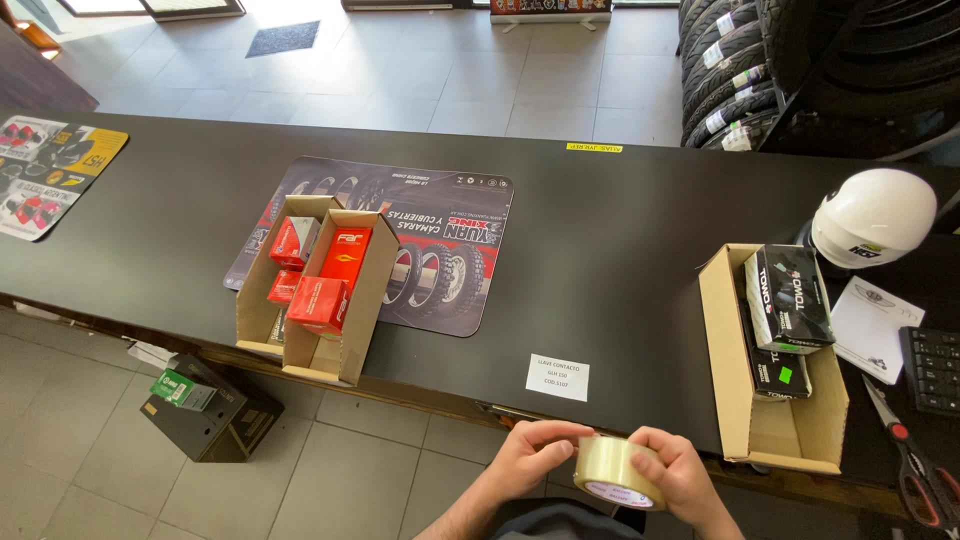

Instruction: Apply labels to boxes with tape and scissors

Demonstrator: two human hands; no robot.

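Tape roll (618, 472), clear, sits at six o'clock, just off the black counter's (600, 250) near edge. We grip it with both hands: left hand (535, 453) pinching its rim, right hand (682, 473) curled around its side. Cardboard tray (775, 430) lies at four o'clock.

The premises were a motorcycle parts shop. A long black counter (600, 220) ran across a tiled floor (420, 70). Tyres (725, 75) stood racked at one end, and a white helmet (872, 217) sat on the counter. A tyre advertising mat (450, 250) lay on top, with open cartons (310, 290) of boxed parts. A keyboard (932, 368) and scissors (915, 465) lay at the counter's end.
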